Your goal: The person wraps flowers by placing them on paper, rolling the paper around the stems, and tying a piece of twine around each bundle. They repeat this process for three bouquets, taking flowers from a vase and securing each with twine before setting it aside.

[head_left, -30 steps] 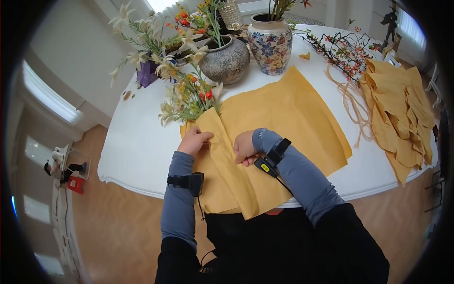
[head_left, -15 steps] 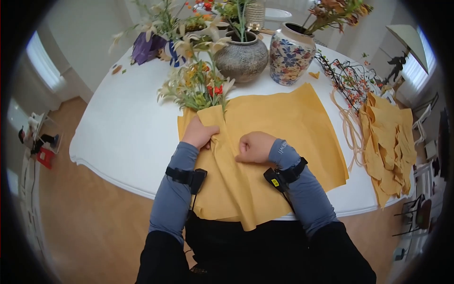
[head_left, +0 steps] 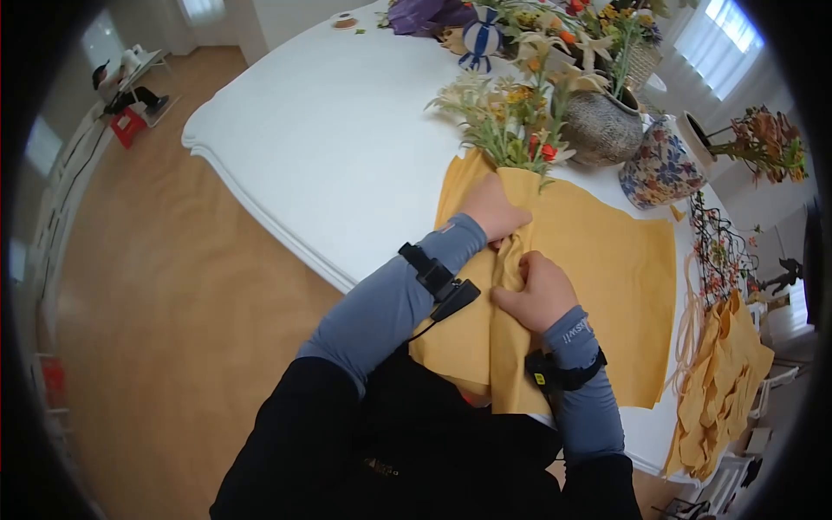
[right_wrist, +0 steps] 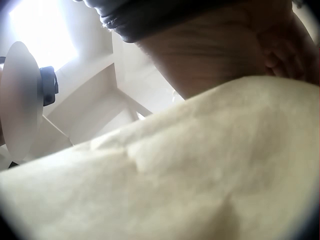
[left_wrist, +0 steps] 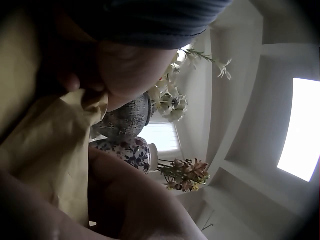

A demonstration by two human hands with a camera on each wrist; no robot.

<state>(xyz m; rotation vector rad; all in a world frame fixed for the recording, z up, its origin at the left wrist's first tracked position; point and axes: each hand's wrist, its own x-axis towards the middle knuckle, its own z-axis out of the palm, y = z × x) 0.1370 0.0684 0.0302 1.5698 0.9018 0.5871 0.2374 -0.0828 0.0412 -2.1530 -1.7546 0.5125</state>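
Yellow wrapping paper [head_left: 607, 286] lies at the table's front edge, a folded strip of it running toward the body. A bunch of white, red and orange flowers [head_left: 520, 121] sticks out past its far end. My left hand [head_left: 492, 208] pinches the fold just below the flowers. Lower down and to the right, my right hand [head_left: 544, 293] grips the same fold between thumb and curled fingers. In the left wrist view the paper [left_wrist: 55, 145] bunches up at the fingers. Paper [right_wrist: 175, 160] fills the lower right wrist view and hides the right fingertips.
Behind the flowers stand a grey round vase [head_left: 602, 128] and a patterned vase [head_left: 663, 165]. Berry branches [head_left: 724, 247] and crumpled yellow paper [head_left: 724, 381] lie at the right. A purple wrapper [head_left: 425, 16] is at the back. A seated person [head_left: 121, 87] is far left.
The head view has swung left, shifting everything rightward. My right hand has closed on the fold and drawn nearer the left hand, which still holds the paper. The folded strip stands more bunched.
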